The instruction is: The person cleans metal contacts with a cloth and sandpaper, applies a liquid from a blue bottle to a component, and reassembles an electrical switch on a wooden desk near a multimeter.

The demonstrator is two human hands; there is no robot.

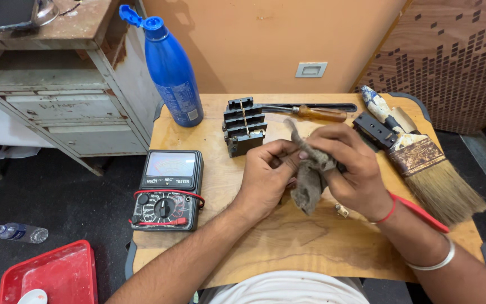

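Both hands meet over the middle of a small wooden table. The left hand has its fingers curled and pressed onto a grey rag, thumb and forefinger pinching the cloth near its top. The right hand folds its fingers over the same rag from the other side, closed around something inside the cloth that cannot be made out. The rag is crumpled, dull grey and frayed, one twisted end sticking up past the fingertips and a loose flap hanging below them, just above the tabletop.

Just beyond the left fingertips stands a black finned block, close enough to crowd that side. Behind it lies a screwdriver with an amber handle, flat along the far edge. Beside the right knuckles sits a black clamp-like part, touching a worn paintbrush whose bristles fan toward the table's right edge. A small pale metal piece lies under the right wrist, which wears a red thread; a red cable runs out beneath that forearm.

Outward from the left wrist lies a black analogue meter with red leads wrapped round it, near the table's left edge. A blue bottle stands at the far left corner.

Open board shows mostly on the near side, between the forearms. Off the table, a worn white cabinet stands far left; a red tray and a small plastic bottle lie on the dark floor.
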